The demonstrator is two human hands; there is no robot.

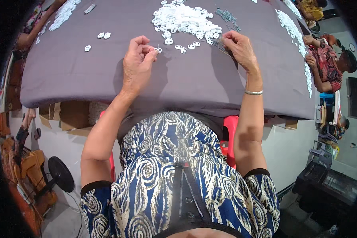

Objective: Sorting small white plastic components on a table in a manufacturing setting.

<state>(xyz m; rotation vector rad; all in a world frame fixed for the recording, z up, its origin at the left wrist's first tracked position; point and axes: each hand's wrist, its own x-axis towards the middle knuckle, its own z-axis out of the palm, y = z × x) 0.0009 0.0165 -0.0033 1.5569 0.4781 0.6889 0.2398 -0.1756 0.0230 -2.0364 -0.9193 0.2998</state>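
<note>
Between the thumb and fingertips of my left hand (138, 65) is a small white two-hole plastic piece (158, 50), with a thin grey pin standing up from it. My right hand (242, 50) is over some loose thin grey pins (219, 45), its thumb and forefinger pinched together. What those fingertips hold, if anything, is too small to make out. Beyond and between my hands lies a large heap of white two-hole pieces (182, 20). Several smaller flat white pieces (183, 50) lie on the near side of the heap.
A grey-brown cloth (83, 75) covers the table. More grey pins (225, 16) lie right of the heap. A few white pieces (100, 35) lie at left. Other white piles (65, 16) line the side edges. Co-workers (329, 63) sit around; a cardboard box (77, 115) stands under the table.
</note>
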